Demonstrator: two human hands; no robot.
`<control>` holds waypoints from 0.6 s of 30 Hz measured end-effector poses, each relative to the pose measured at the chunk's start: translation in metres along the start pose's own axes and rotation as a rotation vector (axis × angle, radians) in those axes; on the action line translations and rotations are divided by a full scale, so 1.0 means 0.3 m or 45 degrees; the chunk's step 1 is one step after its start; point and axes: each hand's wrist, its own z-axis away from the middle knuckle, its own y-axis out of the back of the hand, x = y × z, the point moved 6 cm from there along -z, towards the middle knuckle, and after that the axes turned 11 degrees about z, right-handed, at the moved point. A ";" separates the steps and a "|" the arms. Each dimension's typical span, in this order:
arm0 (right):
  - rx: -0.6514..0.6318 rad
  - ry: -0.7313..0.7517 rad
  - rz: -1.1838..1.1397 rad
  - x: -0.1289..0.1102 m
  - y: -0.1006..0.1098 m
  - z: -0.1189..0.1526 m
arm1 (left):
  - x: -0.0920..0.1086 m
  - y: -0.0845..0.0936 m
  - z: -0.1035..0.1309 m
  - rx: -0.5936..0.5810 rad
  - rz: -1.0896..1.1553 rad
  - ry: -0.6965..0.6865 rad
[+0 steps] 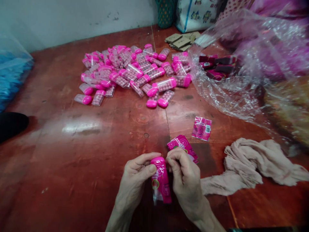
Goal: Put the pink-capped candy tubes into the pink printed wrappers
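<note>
Left fingers hold the wrapped pink container — right fingers beside it.

left hand: thumb and forefinger in a pinch | right hand: fingers curled | hands near each other

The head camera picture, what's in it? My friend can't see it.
The left hand holds a small pink-capped container in a printed pink wrapper; the right hand is pinched beside its top. Beyond, a heap of similar containers with little pink balls lies on a reddish wooden surface; more wrappers and a crumpled cloth lie to the right.
</note>
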 end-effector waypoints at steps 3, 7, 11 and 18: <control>0.001 -0.020 -0.089 0.001 0.015 -0.014 | -0.010 0.003 -0.004 -0.003 0.035 0.008; -0.032 0.104 -0.212 -0.024 0.032 -0.030 | -0.013 0.012 -0.003 0.001 0.055 0.023; -0.044 0.136 -0.257 -0.028 0.045 -0.030 | -0.019 0.003 0.003 -0.036 0.029 0.084; 0.056 0.222 -0.088 -0.047 0.035 0.007 | -0.039 -0.002 -0.001 0.028 0.157 0.173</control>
